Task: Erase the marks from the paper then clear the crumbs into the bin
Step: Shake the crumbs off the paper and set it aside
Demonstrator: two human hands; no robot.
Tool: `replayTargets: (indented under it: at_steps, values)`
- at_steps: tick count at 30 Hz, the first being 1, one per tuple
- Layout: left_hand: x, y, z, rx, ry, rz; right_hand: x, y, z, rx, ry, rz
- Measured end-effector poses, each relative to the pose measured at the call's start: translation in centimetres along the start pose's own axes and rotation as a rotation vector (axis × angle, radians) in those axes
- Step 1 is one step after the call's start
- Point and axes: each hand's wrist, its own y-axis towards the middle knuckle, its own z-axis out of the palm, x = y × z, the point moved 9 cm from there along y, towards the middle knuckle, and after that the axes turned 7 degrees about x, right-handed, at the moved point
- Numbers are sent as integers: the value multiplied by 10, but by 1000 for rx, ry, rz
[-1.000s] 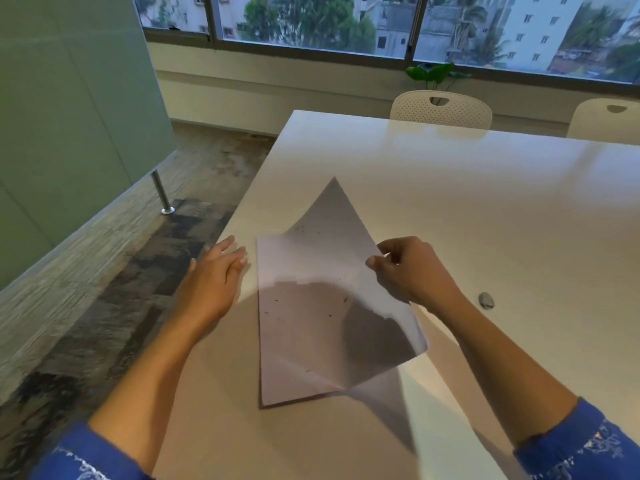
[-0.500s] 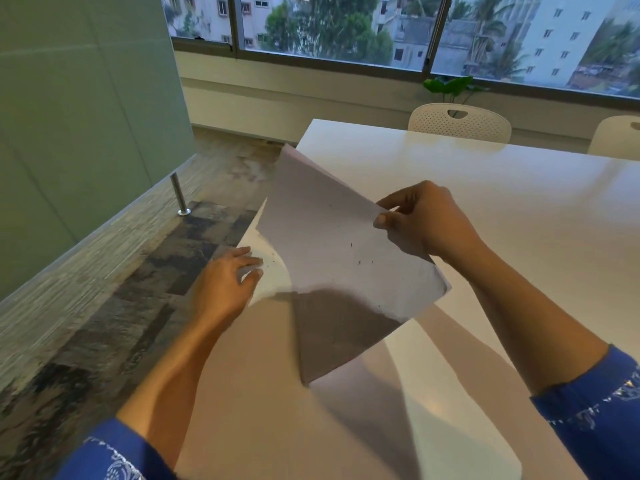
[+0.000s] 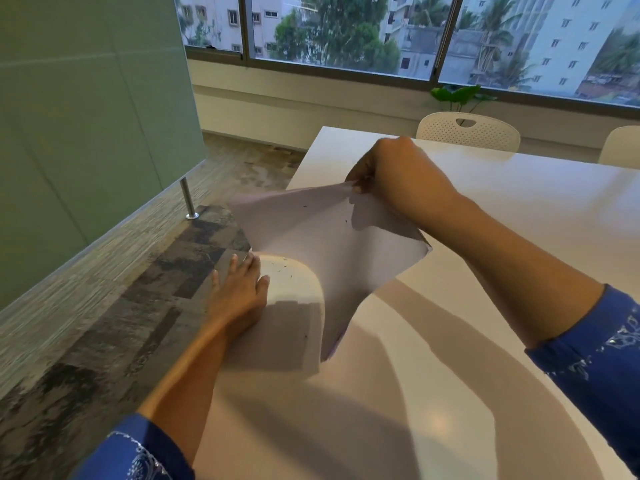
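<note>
Right hand (image 3: 398,178) pinches paper (image 3: 322,244) edge, sheet lifted, tilted above desk (image 3: 519,209). Left hand (image 3: 239,292) flat, fingers straight, at desk edge below paper's low side. Dark crumbs (image 3: 287,268) beside left hand.

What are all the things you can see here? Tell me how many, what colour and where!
paper: one, white, lifted and curling over the table's left side
crumbs: a few, dark specks, on the paper
table: one, white, filling the middle and right
chairs: two, white, at the table's far side
plant: one, green, behind the chairs by the window
window: one wide, dark-framed, along the back wall
wall panel: one, pale green, on the left
metal post: one, silver, on the floor by the panel
floor: grey and patchy, left of the table
left hand: flat at the table's left edge, by the paper's low end
right hand: pinching the paper's top corner
</note>
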Motion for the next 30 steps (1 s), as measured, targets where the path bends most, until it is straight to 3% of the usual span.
replayTargets:
  at_steps: [24,30]
  values:
    - [-3,0,1,-26,16,21,14,5,-8,-72,-159,-77]
    - [-5,-1,-1,-8,26,14,25,-3,10,-15,-169,-112]
